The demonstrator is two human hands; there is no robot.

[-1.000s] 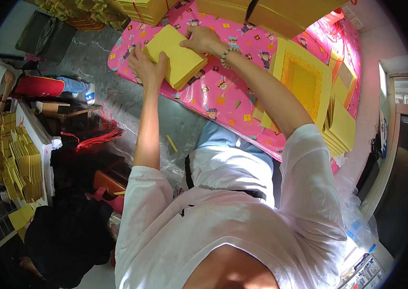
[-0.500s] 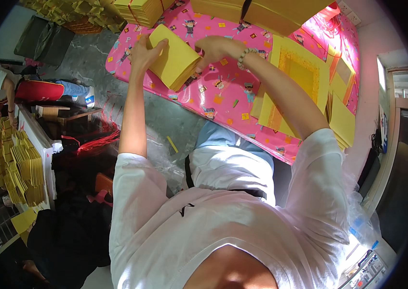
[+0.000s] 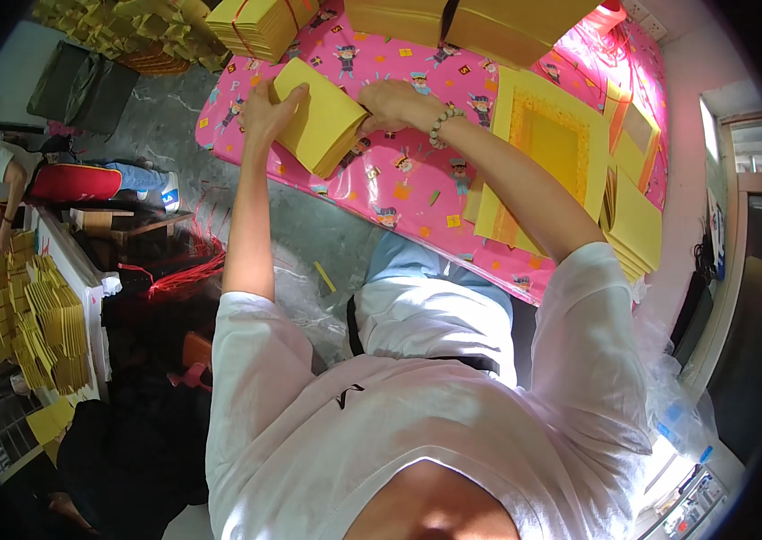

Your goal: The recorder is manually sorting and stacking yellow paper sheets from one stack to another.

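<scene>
Pink table point(image 3: 417, 193), yellow paper stacks point(image 3: 259, 22) around

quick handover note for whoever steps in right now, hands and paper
Left hand: on the left edge of the yellow stack, gripping it.
Right hand: on the stack's right end.
The stack is tilted over the pink cloth.
Done, it seems: tied bundle at the far edge.
Left: loose yellow sheets and another pile to the right.
</scene>
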